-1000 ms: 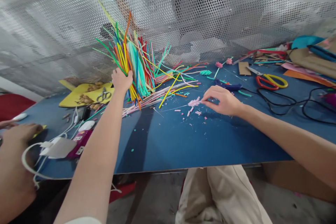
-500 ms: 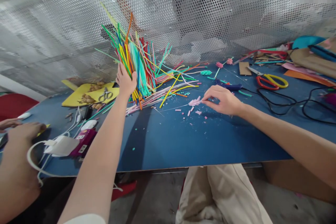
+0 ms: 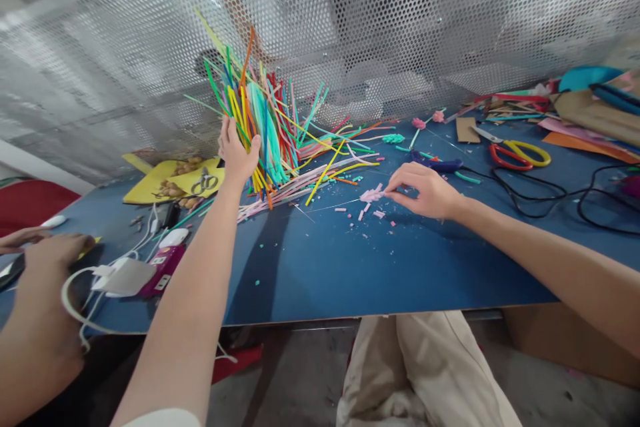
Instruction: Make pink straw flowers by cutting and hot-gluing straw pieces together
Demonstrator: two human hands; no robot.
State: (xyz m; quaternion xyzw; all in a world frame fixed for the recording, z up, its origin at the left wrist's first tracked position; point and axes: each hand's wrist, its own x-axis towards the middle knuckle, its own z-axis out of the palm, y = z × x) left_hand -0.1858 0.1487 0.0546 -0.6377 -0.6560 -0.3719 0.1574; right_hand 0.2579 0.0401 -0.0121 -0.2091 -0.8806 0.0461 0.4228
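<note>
My left hand (image 3: 236,153) reaches far over the blue table (image 3: 325,267) and grips a standing bundle of many-coloured pipe cleaners (image 3: 263,113), tilted against the perforated metal screen. More pipe cleaners (image 3: 330,167) lie fanned flat beside it. My right hand (image 3: 423,190) rests on the table and pinches a small pink pipe-cleaner piece (image 3: 371,195), with pink scraps (image 3: 367,215) scattered around it.
Another person's hand (image 3: 45,260) sits at the left edge near a white charger and cable (image 3: 120,277) and a purple device (image 3: 163,265). Small scissors lie on yellow paper (image 3: 203,181). Red-and-yellow scissors (image 3: 517,153), black cables (image 3: 550,197) and craft paper (image 3: 590,123) fill the right side.
My left hand has shifted the bundle slightly to the right and its fingers have closed more around it. My right hand has stayed in place.
</note>
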